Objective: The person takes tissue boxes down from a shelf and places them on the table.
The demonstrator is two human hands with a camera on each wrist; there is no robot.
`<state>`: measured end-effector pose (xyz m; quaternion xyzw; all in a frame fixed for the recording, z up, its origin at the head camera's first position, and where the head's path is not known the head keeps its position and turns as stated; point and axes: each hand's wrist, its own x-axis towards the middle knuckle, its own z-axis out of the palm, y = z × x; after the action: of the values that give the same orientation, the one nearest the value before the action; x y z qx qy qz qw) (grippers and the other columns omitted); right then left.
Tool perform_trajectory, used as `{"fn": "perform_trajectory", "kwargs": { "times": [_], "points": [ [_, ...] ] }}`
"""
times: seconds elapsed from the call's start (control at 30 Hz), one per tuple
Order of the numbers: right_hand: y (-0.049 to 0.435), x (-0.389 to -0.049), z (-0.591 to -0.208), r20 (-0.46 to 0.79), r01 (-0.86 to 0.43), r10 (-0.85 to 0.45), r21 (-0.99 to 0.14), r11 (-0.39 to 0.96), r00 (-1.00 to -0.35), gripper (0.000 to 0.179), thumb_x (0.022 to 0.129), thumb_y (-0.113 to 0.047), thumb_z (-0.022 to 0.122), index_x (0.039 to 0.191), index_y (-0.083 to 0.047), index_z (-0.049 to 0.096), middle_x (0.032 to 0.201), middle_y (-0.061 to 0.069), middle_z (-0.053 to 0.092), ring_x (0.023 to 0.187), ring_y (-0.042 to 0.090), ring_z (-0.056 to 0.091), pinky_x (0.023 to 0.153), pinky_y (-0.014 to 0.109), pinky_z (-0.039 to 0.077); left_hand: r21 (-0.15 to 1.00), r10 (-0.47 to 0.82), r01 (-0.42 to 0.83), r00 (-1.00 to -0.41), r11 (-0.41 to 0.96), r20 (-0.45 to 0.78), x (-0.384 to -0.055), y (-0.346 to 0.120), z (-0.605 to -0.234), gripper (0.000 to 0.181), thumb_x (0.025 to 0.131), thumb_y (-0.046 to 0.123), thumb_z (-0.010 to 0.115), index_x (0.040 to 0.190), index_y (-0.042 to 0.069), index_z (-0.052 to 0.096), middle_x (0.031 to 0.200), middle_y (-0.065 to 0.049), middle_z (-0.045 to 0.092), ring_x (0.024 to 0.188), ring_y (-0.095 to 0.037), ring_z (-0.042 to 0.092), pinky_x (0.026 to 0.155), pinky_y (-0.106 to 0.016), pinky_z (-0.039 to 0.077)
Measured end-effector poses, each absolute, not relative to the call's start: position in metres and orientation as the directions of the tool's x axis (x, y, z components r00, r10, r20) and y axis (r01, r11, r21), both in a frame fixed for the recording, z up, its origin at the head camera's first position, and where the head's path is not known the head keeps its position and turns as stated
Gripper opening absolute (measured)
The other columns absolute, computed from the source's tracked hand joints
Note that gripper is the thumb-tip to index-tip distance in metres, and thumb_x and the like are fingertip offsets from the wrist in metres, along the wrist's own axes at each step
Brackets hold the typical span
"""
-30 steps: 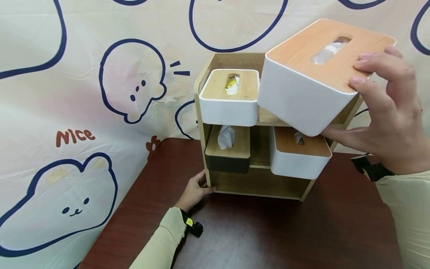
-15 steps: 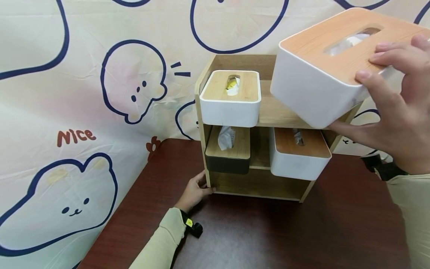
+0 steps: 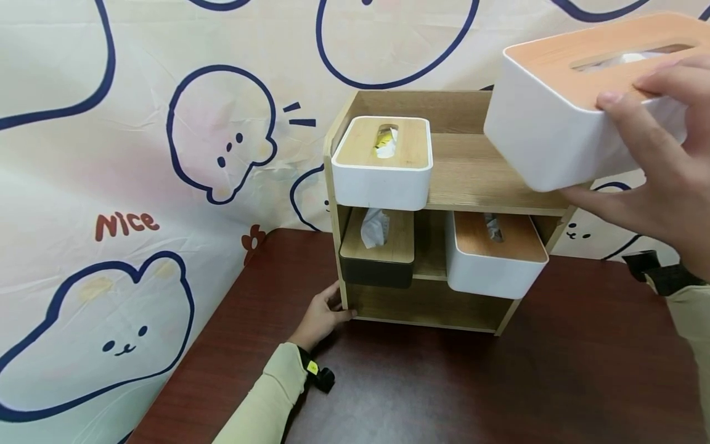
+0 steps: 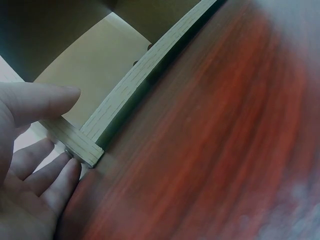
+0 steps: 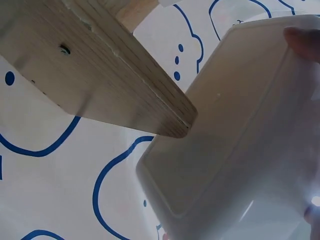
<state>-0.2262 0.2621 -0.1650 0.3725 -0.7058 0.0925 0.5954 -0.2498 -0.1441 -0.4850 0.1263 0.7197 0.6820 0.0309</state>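
The large white tissue box (image 3: 560,129) is tilted in my right hand (image 3: 685,191), fingers (image 3: 618,108) over its lid (image 3: 554,61) and thumb (image 3: 604,206) low, seemingly for security; lower left, my left hand (image 3: 320,319) pinches the wooden shelf (image 3: 471,176) at a bottom corner, probably steadying it.

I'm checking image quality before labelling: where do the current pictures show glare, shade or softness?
Head view: a pale sheen on the dark red table, and shade in the bottom level of the shelf unit; left wrist view: table grain soft, hazy toward the upper right; right wrist view: the held box has a dim underside, with a small bright spot at the picture's right edge.
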Motion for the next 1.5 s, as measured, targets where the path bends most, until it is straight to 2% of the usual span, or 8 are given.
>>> {"fn": "perform_trajectory", "kwargs": {
  "times": [0.13, 0.27, 0.53, 0.77, 1.17, 1.27, 1.4, 1.5],
  "points": [
    [0.266, -0.224, -0.165, 0.911, -0.629, -0.410, 0.291, 0.721, -0.048, 0.078, 0.081, -0.078, 0.044, 0.129, -0.017, 0.056, 0.132, 0.018, 0.047, 0.126, 0.044, 0.041, 0.108, 0.056, 0.029, 0.992, 0.235, 0.125, -0.965, 0.027, 0.115, -0.250, -0.145, -0.485, 0.085, 0.079, -0.009, 0.074, 0.152, 0.015, 0.036, 0.143, -0.017, 0.047, 0.127, -0.035, 0.048, 0.090, -0.035, 0.050],
    [0.268, -0.228, -0.164, 0.917, -0.626, -0.397, 0.285, 0.726, -0.044, 0.079, 0.081, -0.077, 0.045, 0.129, -0.015, 0.057, 0.131, 0.018, 0.048, 0.125, 0.044, 0.042, 0.107, 0.056, 0.030, 0.993, 0.242, 0.116, -0.964, 0.024, 0.106, -0.249, -0.145, -0.486, 0.086, 0.080, -0.010, 0.073, 0.152, 0.015, 0.035, 0.144, -0.018, 0.046, 0.127, -0.035, 0.048, 0.088, -0.035, 0.051],
    [0.275, -0.230, -0.159, 0.888, -0.574, -0.447, 0.311, 0.758, -0.109, 0.079, 0.087, -0.075, 0.038, 0.138, -0.016, 0.053, 0.138, 0.021, 0.045, 0.130, 0.043, 0.039, 0.107, 0.056, 0.032, 0.990, 0.231, 0.138, -0.964, 0.020, 0.129, -0.250, -0.144, -0.487, 0.084, 0.078, -0.011, 0.073, 0.151, 0.013, 0.037, 0.142, -0.019, 0.048, 0.126, -0.036, 0.049, 0.089, -0.034, 0.051],
    [0.278, -0.226, -0.154, 0.869, -0.559, -0.470, 0.314, 0.768, -0.157, 0.077, 0.091, -0.072, 0.033, 0.142, -0.016, 0.049, 0.143, 0.021, 0.040, 0.133, 0.042, 0.034, 0.109, 0.056, 0.028, 0.990, 0.229, 0.141, -0.965, 0.026, 0.131, -0.251, -0.144, -0.485, 0.082, 0.079, -0.012, 0.072, 0.150, 0.012, 0.040, 0.141, -0.021, 0.048, 0.124, -0.038, 0.050, 0.087, -0.034, 0.052],
    [0.286, -0.229, -0.153, 0.869, -0.549, -0.461, 0.299, 0.780, -0.182, 0.083, 0.086, -0.077, 0.036, 0.142, -0.017, 0.049, 0.143, 0.023, 0.041, 0.132, 0.041, 0.036, 0.108, 0.054, 0.031, 0.990, 0.214, 0.139, -0.968, 0.017, 0.132, -0.251, -0.143, -0.486, 0.082, 0.077, -0.013, 0.072, 0.149, 0.010, 0.040, 0.141, -0.022, 0.049, 0.125, -0.039, 0.049, 0.087, -0.034, 0.051],
    [0.288, -0.227, -0.150, 0.849, -0.532, -0.485, 0.317, 0.785, -0.210, 0.086, 0.086, -0.077, 0.035, 0.143, -0.014, 0.047, 0.141, 0.027, 0.041, 0.132, 0.043, 0.036, 0.106, 0.054, 0.032, 0.990, 0.213, 0.137, -0.968, 0.016, 0.131, -0.251, -0.142, -0.486, 0.082, 0.078, -0.013, 0.073, 0.149, 0.009, 0.040, 0.141, -0.022, 0.048, 0.125, -0.039, 0.049, 0.087, -0.034, 0.051],
    [0.294, -0.221, -0.146, 0.777, -0.510, -0.566, 0.382, 0.771, -0.274, 0.088, 0.090, -0.074, 0.027, 0.148, -0.009, 0.039, 0.142, 0.032, 0.036, 0.134, 0.047, 0.032, 0.105, 0.057, 0.033, 0.990, 0.214, 0.135, -0.969, 0.030, 0.126, -0.253, -0.143, -0.488, 0.081, 0.078, -0.011, 0.073, 0.149, 0.010, 0.040, 0.141, -0.020, 0.048, 0.125, -0.038, 0.050, 0.088, -0.034, 0.051],
    [0.299, -0.219, -0.145, 0.751, -0.511, -0.595, 0.405, 0.758, -0.288, 0.088, 0.092, -0.073, 0.025, 0.149, -0.006, 0.036, 0.142, 0.033, 0.034, 0.133, 0.048, 0.032, 0.103, 0.059, 0.035, 0.988, 0.200, 0.146, -0.970, 0.043, 0.134, -0.258, -0.144, -0.498, 0.082, 0.077, -0.010, 0.075, 0.149, 0.013, 0.041, 0.141, -0.017, 0.050, 0.124, -0.035, 0.051, 0.090, -0.034, 0.050]
  ]
}}
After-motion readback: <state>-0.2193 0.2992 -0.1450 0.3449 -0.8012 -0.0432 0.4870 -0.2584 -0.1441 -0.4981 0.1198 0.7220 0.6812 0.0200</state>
